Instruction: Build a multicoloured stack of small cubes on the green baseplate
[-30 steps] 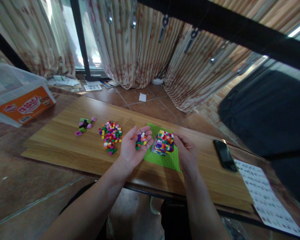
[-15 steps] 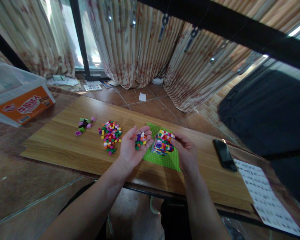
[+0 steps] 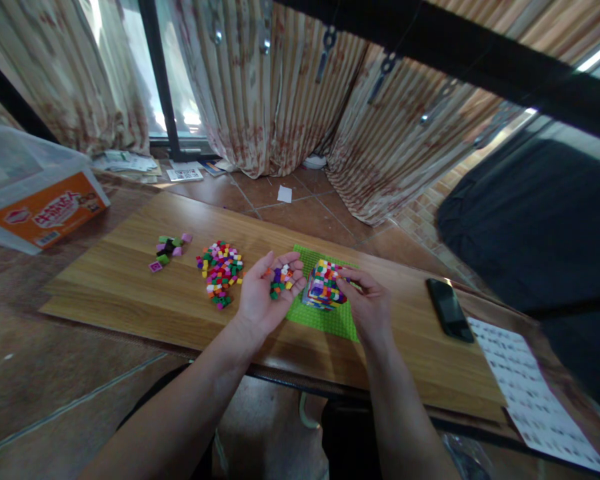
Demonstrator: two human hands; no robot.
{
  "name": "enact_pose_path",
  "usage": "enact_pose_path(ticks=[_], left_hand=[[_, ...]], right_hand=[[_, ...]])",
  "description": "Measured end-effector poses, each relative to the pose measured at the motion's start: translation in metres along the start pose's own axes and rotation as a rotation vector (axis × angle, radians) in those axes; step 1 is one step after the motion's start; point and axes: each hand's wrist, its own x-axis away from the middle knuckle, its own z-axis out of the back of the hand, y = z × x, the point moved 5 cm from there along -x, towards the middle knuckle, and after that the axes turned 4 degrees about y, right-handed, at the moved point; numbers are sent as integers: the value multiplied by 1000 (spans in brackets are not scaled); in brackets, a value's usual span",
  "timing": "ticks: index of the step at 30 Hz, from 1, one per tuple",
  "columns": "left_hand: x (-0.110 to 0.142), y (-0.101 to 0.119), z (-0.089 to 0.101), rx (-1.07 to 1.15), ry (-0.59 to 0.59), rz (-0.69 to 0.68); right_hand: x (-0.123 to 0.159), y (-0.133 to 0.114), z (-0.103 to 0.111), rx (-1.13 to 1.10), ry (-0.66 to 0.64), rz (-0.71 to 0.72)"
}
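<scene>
Palm up and cupped, my left hand (image 3: pixel 261 297) holds several small toy bricks (image 3: pixel 281 280) in mixed colours. Just to its right, a box-shaped build of multicoloured bricks (image 3: pixel 325 283) stands on a green studded baseplate (image 3: pixel 330 325). My right hand (image 3: pixel 373 307) reaches in from the right, thumb and forefinger pinched at the upper right edge of the build. Whatever lies between those fingertips is too small to make out. A loose pile of small bricks (image 3: pixel 223 270) spreads over the wooden table left of my left hand.
Larger pink, green and black pieces (image 3: pixel 167 248) lie farther left on the table (image 3: pixel 130 287). A phone (image 3: pixel 449 310) and a printed sheet (image 3: pixel 535 387) are on the right. At the far left stands a clear plastic bin (image 3: pixel 40 193) with an orange label.
My right hand has shifted slightly left, its fingertips coming farther over the top of the brick build. The left hand stays in place with its bricks.
</scene>
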Motion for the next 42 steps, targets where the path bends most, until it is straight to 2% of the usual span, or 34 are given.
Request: enact_pose_path(ticks=[12, 19, 32, 38, 42], left_hand=[[0, 0, 0, -6, -13, -9], [0, 0, 0, -13, -7, -7], [-2, -1, 2, -25, 9, -5], [-3, 1, 2, -19, -4, -9], [-3, 2, 2, -6, -7, -22]], right_hand=[[3, -4, -5, -155, 22, -150], [3, -8, -7, -177, 55, -166], [4, 4, -10, -279, 84, -227], [2, 1, -4, -286, -4, -244], [-2, 1, 8, -193, 60, -176]])
